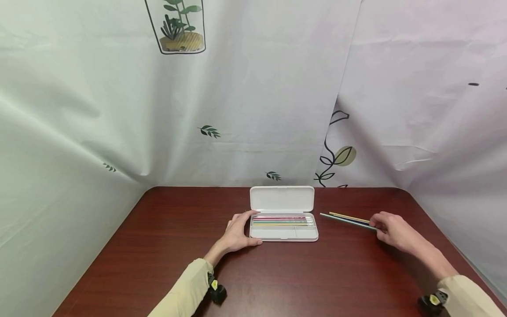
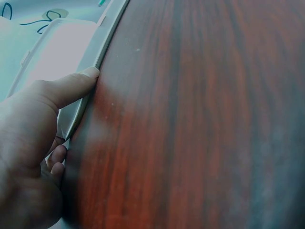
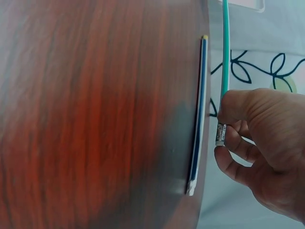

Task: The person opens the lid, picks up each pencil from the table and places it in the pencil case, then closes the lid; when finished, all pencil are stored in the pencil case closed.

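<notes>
Bench (image 1: 119, 259): red-brown wood, open white rectangular pencil case (image 1: 273, 233) far.
Left hand (image 1: 237, 233): grips case's left end — best held steady.
Right hand (image 1: 394, 231): pinches slim green pencil (image 3: 226, 52) near one end, right of case — level suits.

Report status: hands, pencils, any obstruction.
Left hand grips open white pencil case. Right hand pinches green pencil. Blue pencil on tabletop. No obstruction visible between green pencil and pencil case.

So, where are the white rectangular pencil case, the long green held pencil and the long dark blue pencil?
White rectangular pencil case (image 1: 282, 199), head view: inside of raised lid.
Long green held pencil (image 3: 226, 47), right wrist view: shaft.
Long dark blue pencil (image 3: 198, 109), right wrist view: shaft's middle.
</notes>
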### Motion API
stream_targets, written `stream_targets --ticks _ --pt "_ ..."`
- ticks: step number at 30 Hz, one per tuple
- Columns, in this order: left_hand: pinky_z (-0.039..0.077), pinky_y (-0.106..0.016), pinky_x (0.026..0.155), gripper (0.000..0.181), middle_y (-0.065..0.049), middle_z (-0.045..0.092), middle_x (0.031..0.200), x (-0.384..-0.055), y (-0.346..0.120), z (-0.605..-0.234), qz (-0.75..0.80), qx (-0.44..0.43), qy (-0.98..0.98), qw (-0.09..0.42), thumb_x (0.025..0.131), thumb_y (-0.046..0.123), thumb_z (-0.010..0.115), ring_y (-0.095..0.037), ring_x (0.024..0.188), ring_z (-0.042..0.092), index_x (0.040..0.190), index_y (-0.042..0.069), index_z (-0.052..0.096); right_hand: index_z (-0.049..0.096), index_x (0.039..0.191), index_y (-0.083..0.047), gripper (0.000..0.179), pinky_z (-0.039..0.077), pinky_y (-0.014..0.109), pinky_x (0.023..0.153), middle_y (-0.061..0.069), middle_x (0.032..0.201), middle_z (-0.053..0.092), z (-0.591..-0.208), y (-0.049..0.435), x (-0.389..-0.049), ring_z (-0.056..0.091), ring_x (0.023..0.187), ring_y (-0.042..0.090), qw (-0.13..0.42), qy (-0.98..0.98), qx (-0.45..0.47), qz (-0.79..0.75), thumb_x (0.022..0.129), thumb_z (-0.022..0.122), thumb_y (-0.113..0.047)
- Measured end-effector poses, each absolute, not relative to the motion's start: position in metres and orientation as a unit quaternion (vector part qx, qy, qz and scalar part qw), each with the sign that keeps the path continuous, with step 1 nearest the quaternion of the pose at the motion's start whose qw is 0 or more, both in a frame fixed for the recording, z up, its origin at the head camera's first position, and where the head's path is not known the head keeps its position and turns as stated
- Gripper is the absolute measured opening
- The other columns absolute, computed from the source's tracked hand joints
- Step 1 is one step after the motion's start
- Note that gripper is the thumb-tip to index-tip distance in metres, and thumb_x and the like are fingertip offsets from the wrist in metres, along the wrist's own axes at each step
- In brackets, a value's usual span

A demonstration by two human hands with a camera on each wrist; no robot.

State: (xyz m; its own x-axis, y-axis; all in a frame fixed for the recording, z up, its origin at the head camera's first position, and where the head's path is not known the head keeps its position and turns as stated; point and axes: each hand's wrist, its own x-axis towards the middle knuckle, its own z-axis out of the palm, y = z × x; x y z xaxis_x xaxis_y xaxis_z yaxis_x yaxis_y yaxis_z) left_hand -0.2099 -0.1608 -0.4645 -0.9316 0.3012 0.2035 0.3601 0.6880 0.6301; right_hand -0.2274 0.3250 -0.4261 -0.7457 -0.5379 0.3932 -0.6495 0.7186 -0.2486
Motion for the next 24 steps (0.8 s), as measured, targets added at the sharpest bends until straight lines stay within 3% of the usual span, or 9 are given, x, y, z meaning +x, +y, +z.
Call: stream_targets --ticks 24 --pt "0.031 -0.048 0.094 0.086 -0.009 0.056 0.135 -0.21 -0.16 -0.464 -0.354 -0.176 -0.918 0.044 0.07 0.03 0.09 -0.032 0.122 0.042 0.144 0.013 0.049 0.063 0.083 -0.012 0.033 0.04 0.027 0.056 -0.012 0.078 0.049 -0.418 0.277 -0.244 0.045 0.067 0.003 0.165 -0.88 0.382 0.228 0.064 0.069 0.014"
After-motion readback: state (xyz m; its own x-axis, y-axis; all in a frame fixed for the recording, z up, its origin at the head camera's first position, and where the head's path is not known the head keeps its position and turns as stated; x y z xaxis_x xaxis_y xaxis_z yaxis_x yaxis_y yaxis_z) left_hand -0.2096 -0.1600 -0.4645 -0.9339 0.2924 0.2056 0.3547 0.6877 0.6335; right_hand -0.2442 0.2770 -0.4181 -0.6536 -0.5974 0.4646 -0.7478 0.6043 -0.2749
